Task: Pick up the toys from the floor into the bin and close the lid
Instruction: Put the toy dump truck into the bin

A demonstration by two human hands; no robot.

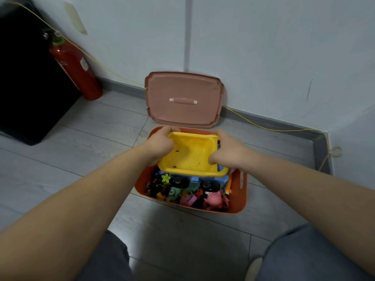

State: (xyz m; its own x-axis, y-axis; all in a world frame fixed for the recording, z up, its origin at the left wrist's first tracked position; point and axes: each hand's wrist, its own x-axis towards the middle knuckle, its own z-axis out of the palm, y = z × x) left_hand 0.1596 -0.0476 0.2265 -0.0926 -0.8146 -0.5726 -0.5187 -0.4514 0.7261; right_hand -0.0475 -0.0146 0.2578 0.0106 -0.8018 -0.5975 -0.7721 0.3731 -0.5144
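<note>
An orange bin (240, 201) stands on the grey floor, filled with several small toys, among them a pink figure (215, 200) and a green flower piece (165, 178). Over the bin's far half sits a big toy truck with a yellow tipper bed (190, 157) and a blue chassis with black wheels. My left hand (160, 144) grips the bed's left rim. On the opposite side my right hand (229, 152) grips the right rim. The pink lid (183, 87) with a handle leans upright against the wall just behind the bin.
A red fire extinguisher (74, 66) stands at the left by the wall, beside a black box (22, 82). A thin yellow cord (263, 126) runs along the grey skirting. My knees in blue trousers (308, 254) fill the lower corners.
</note>
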